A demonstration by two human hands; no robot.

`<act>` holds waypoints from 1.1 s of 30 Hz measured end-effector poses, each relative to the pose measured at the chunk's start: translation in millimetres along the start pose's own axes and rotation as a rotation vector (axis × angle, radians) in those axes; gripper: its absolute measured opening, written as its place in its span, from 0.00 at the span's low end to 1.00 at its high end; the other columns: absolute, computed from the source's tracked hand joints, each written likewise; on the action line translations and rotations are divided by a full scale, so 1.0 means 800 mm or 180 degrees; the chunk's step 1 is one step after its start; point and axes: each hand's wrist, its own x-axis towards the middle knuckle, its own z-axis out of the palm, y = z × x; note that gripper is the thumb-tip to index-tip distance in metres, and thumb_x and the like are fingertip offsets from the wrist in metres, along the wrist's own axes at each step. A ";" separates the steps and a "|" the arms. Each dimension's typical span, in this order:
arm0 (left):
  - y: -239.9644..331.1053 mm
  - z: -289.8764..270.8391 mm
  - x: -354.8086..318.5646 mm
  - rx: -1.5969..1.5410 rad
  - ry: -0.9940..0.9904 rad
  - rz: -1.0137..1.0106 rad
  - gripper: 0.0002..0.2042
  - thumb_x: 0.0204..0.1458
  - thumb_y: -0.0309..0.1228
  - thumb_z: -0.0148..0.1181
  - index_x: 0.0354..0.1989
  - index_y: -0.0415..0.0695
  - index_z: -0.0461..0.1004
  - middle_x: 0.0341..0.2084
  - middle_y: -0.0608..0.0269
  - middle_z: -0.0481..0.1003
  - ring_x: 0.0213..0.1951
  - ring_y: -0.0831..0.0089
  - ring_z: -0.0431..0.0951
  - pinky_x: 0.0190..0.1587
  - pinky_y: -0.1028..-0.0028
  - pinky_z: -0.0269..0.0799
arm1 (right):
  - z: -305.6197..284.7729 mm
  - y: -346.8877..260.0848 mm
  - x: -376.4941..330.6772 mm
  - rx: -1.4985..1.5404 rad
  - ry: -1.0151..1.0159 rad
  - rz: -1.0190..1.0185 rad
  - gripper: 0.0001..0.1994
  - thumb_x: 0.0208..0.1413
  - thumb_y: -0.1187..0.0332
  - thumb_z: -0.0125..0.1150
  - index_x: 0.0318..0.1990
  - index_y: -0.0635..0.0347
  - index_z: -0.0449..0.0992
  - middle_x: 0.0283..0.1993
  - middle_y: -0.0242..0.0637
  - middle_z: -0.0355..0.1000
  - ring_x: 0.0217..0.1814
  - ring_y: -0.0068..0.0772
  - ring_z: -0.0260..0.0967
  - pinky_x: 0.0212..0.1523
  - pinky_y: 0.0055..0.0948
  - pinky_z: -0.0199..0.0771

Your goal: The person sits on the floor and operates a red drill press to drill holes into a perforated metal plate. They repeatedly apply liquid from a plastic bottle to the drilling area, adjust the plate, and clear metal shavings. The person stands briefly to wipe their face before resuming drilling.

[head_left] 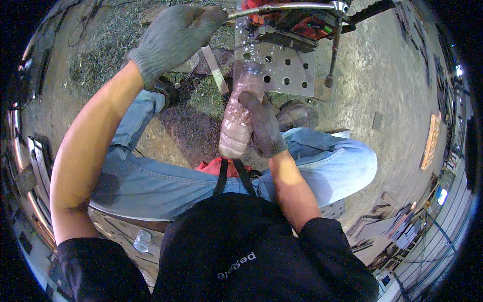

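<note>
Nearest the camera, above the person's jeans-clad knees, the gloved right hand (265, 128) is wrapped around a crumpled clear plastic bottle (237, 118), tilted neck-down toward a perforated metal plate (289, 68), its mouth just over the holes. Farther out, the gloved left hand (173, 35) is closed around a shiny metal lever handle (282, 7) on the red drilling machine (297, 22) above the plate.
</note>
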 end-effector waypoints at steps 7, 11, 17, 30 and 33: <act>-0.005 0.006 0.001 -0.0211 0.0162 0.0089 0.21 0.65 0.47 0.48 0.45 0.42 0.78 0.21 0.64 0.75 0.27 0.75 0.75 0.34 0.72 0.72 | -0.048 0.034 0.047 -0.1441 0.0150 0.0562 0.34 0.63 0.35 0.42 0.56 0.58 0.72 0.42 0.42 0.77 0.45 0.35 0.74 0.46 0.33 0.75; 0.004 0.003 -0.002 -0.0179 0.0134 -0.0017 0.21 0.65 0.47 0.48 0.46 0.42 0.78 0.22 0.63 0.75 0.27 0.75 0.75 0.33 0.71 0.72 | -0.036 0.022 0.030 -0.0555 -0.0034 0.0371 0.31 0.63 0.36 0.46 0.54 0.54 0.75 0.39 0.34 0.76 0.40 0.28 0.72 0.42 0.28 0.73; 0.008 0.002 0.000 0.0075 0.0092 -0.0196 0.22 0.64 0.49 0.48 0.43 0.42 0.79 0.21 0.63 0.75 0.26 0.74 0.75 0.33 0.70 0.71 | -0.025 0.017 0.025 0.0398 -0.0225 0.0217 0.23 0.61 0.42 0.57 0.51 0.50 0.75 0.37 0.23 0.71 0.35 0.15 0.65 0.36 0.19 0.70; 0.010 0.004 -0.003 -0.0024 0.0045 -0.0347 0.21 0.65 0.49 0.47 0.41 0.42 0.78 0.21 0.63 0.76 0.26 0.74 0.75 0.33 0.71 0.71 | -0.019 0.011 0.015 0.0278 -0.0132 0.0230 0.26 0.57 0.55 0.66 0.58 0.56 0.68 0.43 0.33 0.73 0.41 0.28 0.73 0.42 0.30 0.78; -0.006 0.005 0.004 0.0047 0.0059 0.0018 0.21 0.65 0.48 0.47 0.43 0.43 0.78 0.21 0.63 0.76 0.25 0.74 0.75 0.33 0.71 0.72 | -0.007 0.008 0.008 0.0119 -0.0233 -0.0387 0.29 0.54 0.66 0.66 0.62 0.61 0.63 0.50 0.38 0.71 0.49 0.35 0.73 0.50 0.36 0.78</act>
